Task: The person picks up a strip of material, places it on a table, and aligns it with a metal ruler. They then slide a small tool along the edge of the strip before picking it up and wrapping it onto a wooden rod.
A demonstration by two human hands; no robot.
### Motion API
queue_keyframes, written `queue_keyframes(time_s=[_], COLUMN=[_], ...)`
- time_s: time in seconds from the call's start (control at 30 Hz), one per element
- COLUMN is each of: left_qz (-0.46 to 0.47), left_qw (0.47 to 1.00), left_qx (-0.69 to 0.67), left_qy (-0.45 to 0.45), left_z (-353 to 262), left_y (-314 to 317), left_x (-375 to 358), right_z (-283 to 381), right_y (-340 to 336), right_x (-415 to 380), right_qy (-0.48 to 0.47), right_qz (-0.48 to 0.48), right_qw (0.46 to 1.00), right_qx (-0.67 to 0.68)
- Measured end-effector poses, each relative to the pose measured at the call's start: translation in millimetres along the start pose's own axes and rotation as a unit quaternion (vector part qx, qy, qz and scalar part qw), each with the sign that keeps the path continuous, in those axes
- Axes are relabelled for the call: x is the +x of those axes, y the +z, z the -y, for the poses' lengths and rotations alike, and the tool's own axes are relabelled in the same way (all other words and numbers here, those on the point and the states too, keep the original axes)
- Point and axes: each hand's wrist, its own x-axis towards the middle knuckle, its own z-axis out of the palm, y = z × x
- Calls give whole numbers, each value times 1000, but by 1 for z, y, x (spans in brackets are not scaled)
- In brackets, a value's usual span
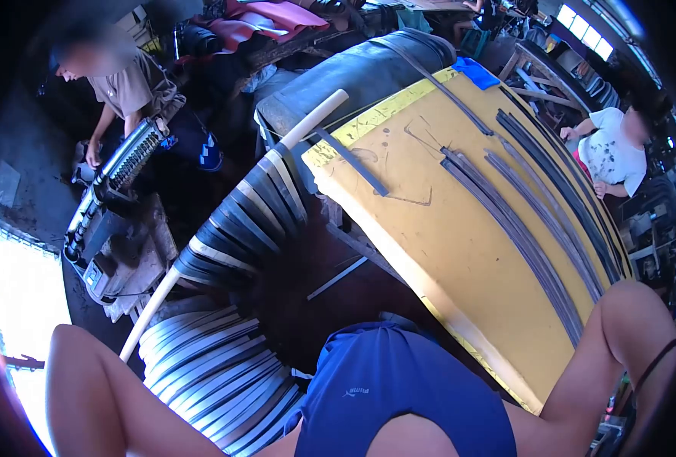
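Observation:
Neither of my hands is in view. My left arm shows bent at the lower left, and my right arm, with a dark band round it, is bent at the lower right. In front of me stands a table with a yellow top (460, 244). Long dark strips (517, 232) lie in bundles along its right part, and a short dark strip (353, 162) rests near its left edge. Left of the table, many dark and pale strips (239, 221) hang over a pale pole (313, 122). Below them are more black and white strips (212, 373).
A person (128, 87) at the left reaches to a long metal machine (128, 156). Another person in a white shirt (614, 152) is beyond the table's right side. A large dark sheet (353, 80) covers the table's far end, with a blue cloth (475, 73) beside it.

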Motion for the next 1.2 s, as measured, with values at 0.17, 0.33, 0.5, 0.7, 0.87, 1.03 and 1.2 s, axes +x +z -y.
queue_keyframes(time_s=[0.17, 0.33, 0.5, 0.7, 0.87, 1.03, 1.2], left_qz=[14, 53, 73, -15, -222, 58, 410], left_qw=[1000, 998, 997, 999, 927, 578, 152], left_qx=[3, -2, -6, 43, 147, -53, -307], left_qy=[22, 22, 24, 1, -265, -812, -845], left_z=[-15, -27, -39, -45, -50, -205, -511], left_y=[11, 26, 42, 46, 97, 328, 415], left_x=[46, 90, 136, 179, 100, -202, -318], right_z=[2, -2, -7, -14, -20, -30, -41], right_y=[-16, -21, -32, -43, -53, -61, 15], right_x=[-38, -84, -126, -159, -180, -197, -286], right_qy=[-17, -31, -47, -73, -110, -111, 379], right_qz=[-27, -63, -89, -111, -133, -193, -458], right_qw=[999, 997, 995, 990, 984, 975, 803], right_qx=[-7, 7, 18, 40, 38, -5, -40])
